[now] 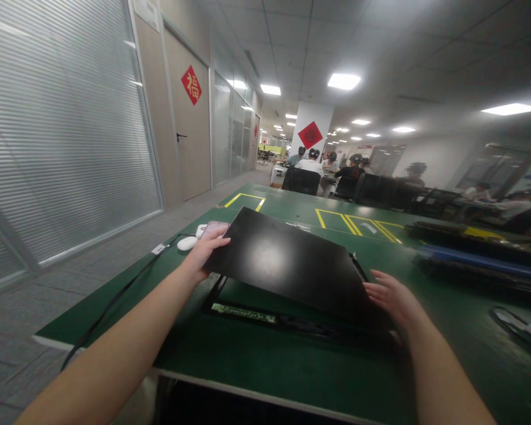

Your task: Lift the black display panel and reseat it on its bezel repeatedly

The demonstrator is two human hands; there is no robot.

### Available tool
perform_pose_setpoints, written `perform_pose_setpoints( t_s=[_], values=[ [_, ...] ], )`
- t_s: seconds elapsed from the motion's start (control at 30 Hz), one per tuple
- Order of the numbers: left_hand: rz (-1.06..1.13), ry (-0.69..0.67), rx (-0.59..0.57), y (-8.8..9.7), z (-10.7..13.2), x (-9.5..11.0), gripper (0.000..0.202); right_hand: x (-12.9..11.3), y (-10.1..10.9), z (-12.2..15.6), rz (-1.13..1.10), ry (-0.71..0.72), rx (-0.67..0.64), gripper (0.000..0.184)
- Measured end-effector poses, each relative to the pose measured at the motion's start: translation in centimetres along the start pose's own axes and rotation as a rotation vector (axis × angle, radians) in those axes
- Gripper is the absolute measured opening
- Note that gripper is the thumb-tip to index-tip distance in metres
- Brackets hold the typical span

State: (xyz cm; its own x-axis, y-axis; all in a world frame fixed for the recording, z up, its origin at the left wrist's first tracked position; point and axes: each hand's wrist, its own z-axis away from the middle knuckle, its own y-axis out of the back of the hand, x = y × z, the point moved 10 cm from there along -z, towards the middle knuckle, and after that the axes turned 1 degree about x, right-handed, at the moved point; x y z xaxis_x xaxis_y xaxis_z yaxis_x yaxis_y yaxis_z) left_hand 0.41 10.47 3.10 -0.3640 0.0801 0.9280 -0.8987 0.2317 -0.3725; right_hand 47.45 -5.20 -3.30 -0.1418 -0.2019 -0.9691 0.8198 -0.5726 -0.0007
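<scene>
A thin, black rectangular panel, like a display screen, is tilted above the green table with its far left corner raised. My left hand grips its left edge, thumb on top. At the right edge, my right hand holds the panel with its fingers along the side; its thumb is hidden. Beneath lies a black rectangular frame, partly covered by the panel. A green circuit board strip shows along the frame's near side.
On the green table, a phone and a white rounded object lie beyond my left hand, near a black cable. Blurred dark and blue long parts are stacked at right. Several people sit at tables farther back.
</scene>
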Motion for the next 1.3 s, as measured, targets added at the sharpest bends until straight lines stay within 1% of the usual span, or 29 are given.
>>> perform_pose_setpoints(
  t_s=[0.1,0.2,0.33,0.47,0.57,0.7,0.83,1.0,1.13,1.3],
  values=[
    [-0.046,0.016,0.022,0.3,-0.1,-0.7,0.059,-0.3,0.7,0.1,0.068,0.018,0.062,0.055],
    [-0.135,0.058,0.035,0.5,-0.2,-1.5,0.055,-0.8,1.3,0.3,0.172,0.04,0.112,0.053],
    [-0.18,0.098,-0.001,0.1,-0.2,-2.7,0.052,-1.1,1.8,0.3,0.307,0.048,0.17,0.051],
    [-0.167,0.106,-0.053,-0.5,-0.2,-3.8,0.053,-1.3,2.6,0.1,0.311,0.106,0.229,0.051],
    [-0.184,0.121,-0.031,-0.4,-0.2,-4.6,0.051,-1.4,2.9,0.0,0.316,0.125,0.249,0.051],
    [-0.249,0.166,0.007,-0.3,-0.2,-5.4,0.048,-1.8,2.8,0.5,0.333,0.131,0.267,0.051],
    [-0.311,0.177,0.013,-0.3,0.0,-5.6,0.044,-2.6,2.6,0.8,0.368,0.185,0.291,0.052],
    [-0.353,0.191,0.017,-0.2,0.0,-5.7,0.041,-1.6,3.0,-0.5,0.488,0.176,0.258,0.055],
    [-0.391,0.196,0.026,-0.1,0.2,-5.6,0.039,-1.3,3.4,-1.3,0.628,0.192,0.255,0.048],
    [-0.44,0.19,0.038,-0.1,0.3,-5.4,0.041,-2.2,2.8,-0.7,0.77,0.187,0.264,0.042]
  ],
)
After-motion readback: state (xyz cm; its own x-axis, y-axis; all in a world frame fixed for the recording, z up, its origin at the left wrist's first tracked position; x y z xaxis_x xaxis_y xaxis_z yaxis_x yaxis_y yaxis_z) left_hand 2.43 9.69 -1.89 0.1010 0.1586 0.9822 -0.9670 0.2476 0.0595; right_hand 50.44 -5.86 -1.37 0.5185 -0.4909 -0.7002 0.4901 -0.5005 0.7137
